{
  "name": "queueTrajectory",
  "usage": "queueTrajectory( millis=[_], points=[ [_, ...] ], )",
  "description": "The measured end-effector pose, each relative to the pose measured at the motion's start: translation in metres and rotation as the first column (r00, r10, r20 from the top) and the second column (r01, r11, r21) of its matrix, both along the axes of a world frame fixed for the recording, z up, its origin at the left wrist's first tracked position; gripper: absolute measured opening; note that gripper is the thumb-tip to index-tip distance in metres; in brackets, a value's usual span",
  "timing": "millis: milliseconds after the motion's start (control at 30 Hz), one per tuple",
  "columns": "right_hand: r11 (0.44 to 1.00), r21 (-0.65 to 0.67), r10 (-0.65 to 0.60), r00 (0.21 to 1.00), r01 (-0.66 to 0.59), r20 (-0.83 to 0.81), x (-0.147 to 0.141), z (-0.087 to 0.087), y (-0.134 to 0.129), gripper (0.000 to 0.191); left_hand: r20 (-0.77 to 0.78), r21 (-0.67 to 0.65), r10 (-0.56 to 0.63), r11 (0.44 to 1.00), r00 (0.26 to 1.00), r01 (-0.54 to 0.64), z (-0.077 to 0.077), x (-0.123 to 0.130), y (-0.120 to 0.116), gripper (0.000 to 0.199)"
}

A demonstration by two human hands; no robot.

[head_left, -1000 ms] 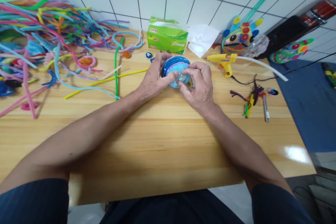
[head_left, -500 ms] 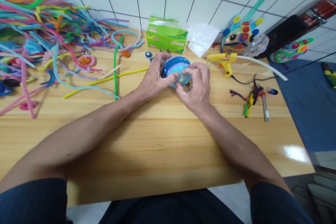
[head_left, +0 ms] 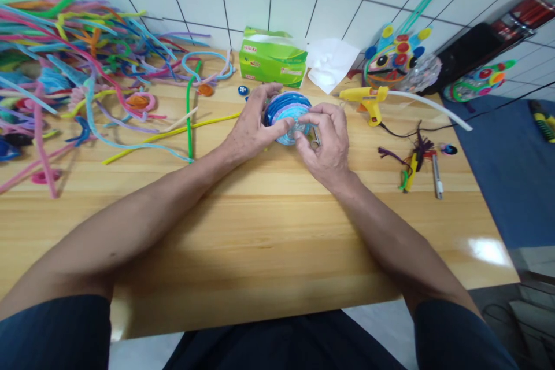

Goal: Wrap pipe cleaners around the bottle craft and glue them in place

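Note:
A round piece coiled from blue, purple and light blue pipe cleaners (head_left: 284, 107) is held just above the table, between both hands. My left hand (head_left: 255, 121) wraps its left side, thumb pressed on the light blue face. On the right, the thumb and bent index finger of my right hand (head_left: 327, 136) pinch at the middle of that face; whether something small sits between those fingertips I cannot make out. Partly hidden behind my right fingers is a pair of scissors (head_left: 316, 140). A blue button (head_left: 243, 91) lies left of my left fingers.
Loose pipe cleaners (head_left: 87, 52) pile up at the left. A green tissue pack (head_left: 273, 63) stands by the tiled wall. Right of my hands lie a yellow glue gun (head_left: 368, 101), its cord and a utility knife (head_left: 437, 178). Decorated figures (head_left: 392, 60) and a dark red thermos (head_left: 522, 17) are behind.
The coiled piece is tilted slightly, so more of its dark blue rim shows. My right fingertips have shifted a little on its face. The whole view has drifted slightly.

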State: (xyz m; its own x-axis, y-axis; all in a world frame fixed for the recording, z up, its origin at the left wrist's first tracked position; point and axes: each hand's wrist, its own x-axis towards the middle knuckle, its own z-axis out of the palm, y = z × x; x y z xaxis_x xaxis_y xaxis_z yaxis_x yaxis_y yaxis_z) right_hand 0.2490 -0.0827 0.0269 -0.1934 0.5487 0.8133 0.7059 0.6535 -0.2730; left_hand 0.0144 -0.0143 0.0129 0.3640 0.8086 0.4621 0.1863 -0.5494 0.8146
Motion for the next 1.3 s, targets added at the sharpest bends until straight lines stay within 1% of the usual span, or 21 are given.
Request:
queueTrajectory(
  millis=[67, 133, 300, 433, 600, 733, 833, 967, 1067, 1167, 1300],
  points=[
    [0.999, 0.03, 0.011, 1.0, -0.011, -0.024, 0.004, 0.001, 0.003, 0.017, -0.011, 0.039, -0.003, 0.999, 1.0, 0.003, -0.001, 0.0, 0.002, 0.084],
    [0.999, 0.035, 0.006, 0.999, -0.005, -0.035, 0.007, 0.001, 0.005, 0.017, 0.001, 0.057, 0.003, 0.998, 1.0, -0.004, -0.002, 0.001, 0.004, 0.081],
    [1.0, -0.026, -0.007, 1.0, 0.006, -0.024, 0.011, -0.003, 0.008, 0.023, 0.048, 0.04, 0.027, 0.999, 0.998, -0.029, -0.006, 0.003, 0.002, 0.081],
    [0.999, -0.028, 0.026, 0.999, -0.027, -0.044, 0.013, -0.006, 0.01, 0.025, 0.05, 0.048, 0.029, 0.998, 0.998, -0.032, -0.009, 0.004, 0.002, 0.077],
    [0.999, -0.026, 0.023, 0.999, -0.024, -0.024, 0.014, -0.007, 0.01, 0.026, 0.06, 0.052, 0.019, 0.998, 0.998, -0.022, -0.012, 0.004, 0.004, 0.082],
    [0.999, 0.008, 0.04, 0.999, -0.04, -0.024, 0.011, -0.005, 0.008, 0.021, 0.072, 0.034, 0.015, 0.999, 0.997, -0.018, -0.012, 0.003, 0.005, 0.079],
    [0.999, 0.001, 0.032, 0.999, -0.032, 0.003, 0.008, -0.006, 0.006, 0.018, 0.088, 0.018, 0.011, 1.0, 0.996, -0.012, -0.013, 0.003, 0.005, 0.077],
    [0.998, -0.056, 0.039, 0.999, -0.038, 0.021, 0.008, -0.009, 0.006, 0.031, 0.124, -0.001, -0.006, 1.0, 0.992, 0.006, -0.015, 0.004, 0.004, 0.083],
    [0.995, -0.072, 0.063, 0.998, -0.062, 0.017, 0.01, -0.012, 0.007, 0.041, 0.136, -0.024, -0.008, 1.0, 0.991, 0.011, -0.017, 0.004, 0.004, 0.086],
    [0.996, -0.054, 0.077, 0.997, -0.075, 0.021, 0.011, -0.012, 0.009, 0.043, 0.116, -0.021, -0.014, 1.0, 0.993, 0.016, -0.018, 0.002, 0.004, 0.09],
    [0.996, -0.053, 0.078, 0.996, -0.076, 0.032, 0.011, -0.009, 0.008, 0.042, 0.044, 0.048, -0.004, 0.999, 0.999, 0.002, -0.018, 0.0, 0.006, 0.093]
  ],
)
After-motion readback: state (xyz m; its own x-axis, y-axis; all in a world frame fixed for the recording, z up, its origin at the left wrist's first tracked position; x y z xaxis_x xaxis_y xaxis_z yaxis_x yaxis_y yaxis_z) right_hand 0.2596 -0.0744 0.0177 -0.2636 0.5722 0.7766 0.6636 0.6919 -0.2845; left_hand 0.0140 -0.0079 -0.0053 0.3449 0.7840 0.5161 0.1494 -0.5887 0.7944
